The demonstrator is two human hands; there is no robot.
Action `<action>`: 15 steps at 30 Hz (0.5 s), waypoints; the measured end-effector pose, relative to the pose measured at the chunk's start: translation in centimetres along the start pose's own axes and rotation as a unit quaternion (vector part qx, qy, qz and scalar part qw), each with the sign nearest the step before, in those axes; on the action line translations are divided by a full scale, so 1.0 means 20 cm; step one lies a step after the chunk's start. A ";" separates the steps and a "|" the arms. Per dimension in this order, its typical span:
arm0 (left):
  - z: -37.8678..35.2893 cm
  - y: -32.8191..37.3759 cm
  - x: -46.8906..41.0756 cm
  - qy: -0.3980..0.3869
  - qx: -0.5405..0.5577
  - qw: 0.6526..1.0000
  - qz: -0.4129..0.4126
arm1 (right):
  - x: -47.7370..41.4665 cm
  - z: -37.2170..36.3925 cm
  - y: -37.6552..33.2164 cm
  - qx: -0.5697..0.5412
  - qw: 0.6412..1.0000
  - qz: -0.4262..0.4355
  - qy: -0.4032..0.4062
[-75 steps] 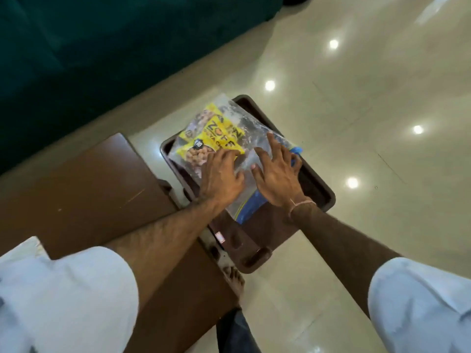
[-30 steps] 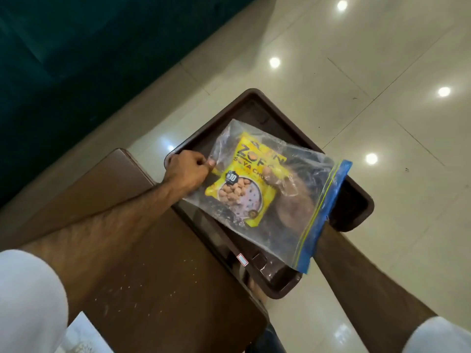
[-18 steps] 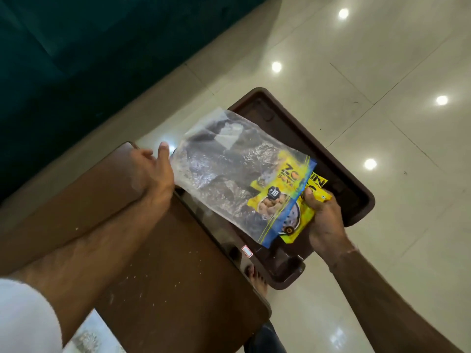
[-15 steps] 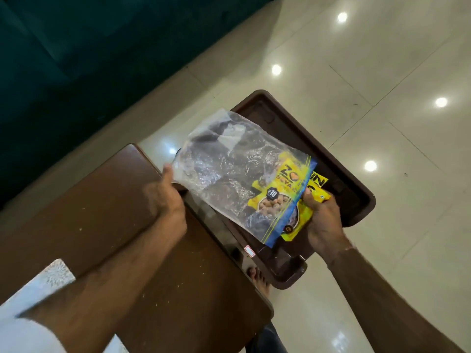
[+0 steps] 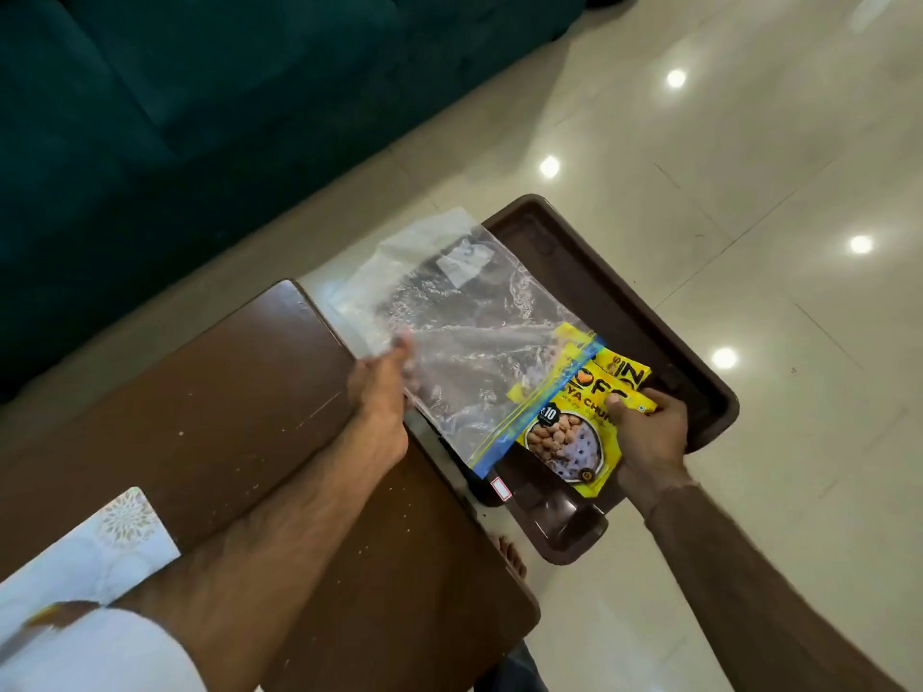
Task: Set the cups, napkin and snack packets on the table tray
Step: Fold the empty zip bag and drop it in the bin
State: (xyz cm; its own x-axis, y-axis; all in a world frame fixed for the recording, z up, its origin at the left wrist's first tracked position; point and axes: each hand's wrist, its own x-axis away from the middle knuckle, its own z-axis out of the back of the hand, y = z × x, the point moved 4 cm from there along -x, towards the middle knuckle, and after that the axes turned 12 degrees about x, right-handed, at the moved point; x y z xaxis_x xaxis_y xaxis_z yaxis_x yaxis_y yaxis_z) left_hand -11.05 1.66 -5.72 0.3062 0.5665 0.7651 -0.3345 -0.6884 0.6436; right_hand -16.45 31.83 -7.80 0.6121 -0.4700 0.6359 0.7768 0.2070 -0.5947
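A dark brown tray (image 5: 624, 292) juts out past the right edge of the wooden table (image 5: 225, 407). Above it I hold a clear zip bag (image 5: 464, 337) with a blue seal strip. My left hand (image 5: 379, 387) pinches the bag's closed end. My right hand (image 5: 644, 432) grips yellow snack packets (image 5: 569, 432), which stick most of the way out of the bag's mouth. At least two packets overlap there. A white patterned napkin (image 5: 100, 546) lies on the table at the lower left. No cups are in view.
A dark teal sofa (image 5: 200, 117) fills the upper left. Glossy cream floor tiles (image 5: 749, 167) surround the tray. My bare foot (image 5: 512, 556) shows under the table's edge, below the tray's near handle.
My left hand came back to the bag and took hold of its closed end. My right hand has drawn the yellow packets farther out of the bag's mouth.
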 end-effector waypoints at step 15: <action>0.03 0.13 -0.09 -0.078 0.069 0.994 -0.034 | 0.17 -0.73 -0.82 0.438 0.806 0.332 -0.219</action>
State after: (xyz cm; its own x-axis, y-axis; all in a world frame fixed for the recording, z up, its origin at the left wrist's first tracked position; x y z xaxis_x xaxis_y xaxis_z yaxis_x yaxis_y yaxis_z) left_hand -11.98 -1.31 -5.41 0.4622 0.5433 0.7009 -0.1865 -0.7131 0.6758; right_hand -29.30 14.31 -3.12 0.7806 0.3022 0.5471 -0.0549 0.9051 -0.4216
